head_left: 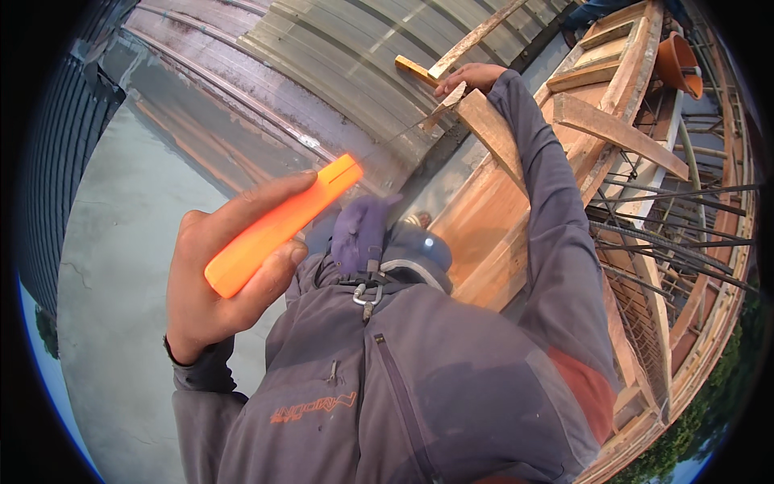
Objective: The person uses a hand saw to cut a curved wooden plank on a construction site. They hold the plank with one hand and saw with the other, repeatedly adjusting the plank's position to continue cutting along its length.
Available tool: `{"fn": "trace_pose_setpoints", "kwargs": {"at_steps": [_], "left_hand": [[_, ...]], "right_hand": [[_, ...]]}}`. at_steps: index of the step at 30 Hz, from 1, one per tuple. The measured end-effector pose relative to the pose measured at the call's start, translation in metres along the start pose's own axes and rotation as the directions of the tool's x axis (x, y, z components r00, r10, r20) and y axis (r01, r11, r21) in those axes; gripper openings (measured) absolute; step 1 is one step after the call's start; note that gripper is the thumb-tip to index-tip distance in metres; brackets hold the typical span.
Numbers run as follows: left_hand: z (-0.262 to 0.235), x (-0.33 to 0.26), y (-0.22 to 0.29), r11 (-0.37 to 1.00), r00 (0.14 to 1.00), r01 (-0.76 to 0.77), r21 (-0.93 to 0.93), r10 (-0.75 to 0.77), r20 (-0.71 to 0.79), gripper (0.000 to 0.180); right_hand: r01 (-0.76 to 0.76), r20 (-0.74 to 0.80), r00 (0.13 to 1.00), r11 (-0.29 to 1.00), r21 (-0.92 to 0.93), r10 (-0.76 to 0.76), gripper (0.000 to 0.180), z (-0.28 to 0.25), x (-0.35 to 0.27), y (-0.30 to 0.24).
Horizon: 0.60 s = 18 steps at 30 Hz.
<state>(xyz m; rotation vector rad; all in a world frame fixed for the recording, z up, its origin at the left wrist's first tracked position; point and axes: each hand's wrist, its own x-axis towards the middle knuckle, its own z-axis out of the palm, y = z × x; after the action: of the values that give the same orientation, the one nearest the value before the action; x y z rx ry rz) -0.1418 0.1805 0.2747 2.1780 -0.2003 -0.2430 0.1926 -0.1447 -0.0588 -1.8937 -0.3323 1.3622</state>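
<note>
My left hand (pixel 234 250) is wrapped round a bright orange handle (pixel 278 230), long and slim, with a slit at its far end. From that end a thin dark line (pixel 403 129), perhaps a saw blade seen edge-on, runs toward my right hand. Stretched far out to the upper right, my right hand (pixel 476 77) has its fingers curled at the end of a piece of wood (pixel 454 98). Its grip is partly hidden. Close below that hand, a wooden board (pixel 492 133) slants along my forearm.
Corrugated metal sheets (pixel 355 64) lie ahead, with a wooden strip (pixel 476 36) on them. Timber formwork (pixel 597 129), steel bars (pixel 669 234) and an orange bucket (pixel 679 66) are at right. Grey concrete (pixel 129 282) spreads at left. A carabiner (pixel 368 298) hangs at my waist.
</note>
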Motion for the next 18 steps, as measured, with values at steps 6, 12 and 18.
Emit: {"fn": "trace_pose_setpoints", "kwargs": {"at_steps": [6,12,18], "left_hand": [[-0.026,0.021,0.014,0.992,0.997,0.075,-0.103,-0.077,-0.014,0.045],[-0.053,-0.004,0.015,0.954,0.963,0.112,-0.279,-0.174,-0.205,0.059],[-0.115,-0.071,-0.038,0.957,0.795,-0.125,-0.26,-0.061,-0.604,0.068]], "right_hand": [[-0.022,0.055,0.998,1.0,0.007,0.022,0.031,-0.003,0.006,0.003],[-0.002,0.015,1.0,1.0,-0.012,0.003,0.033,0.0,-0.011,0.004],[-0.053,0.012,0.999,0.989,0.138,0.052,0.031,0.011,-0.022,-0.023]]}}
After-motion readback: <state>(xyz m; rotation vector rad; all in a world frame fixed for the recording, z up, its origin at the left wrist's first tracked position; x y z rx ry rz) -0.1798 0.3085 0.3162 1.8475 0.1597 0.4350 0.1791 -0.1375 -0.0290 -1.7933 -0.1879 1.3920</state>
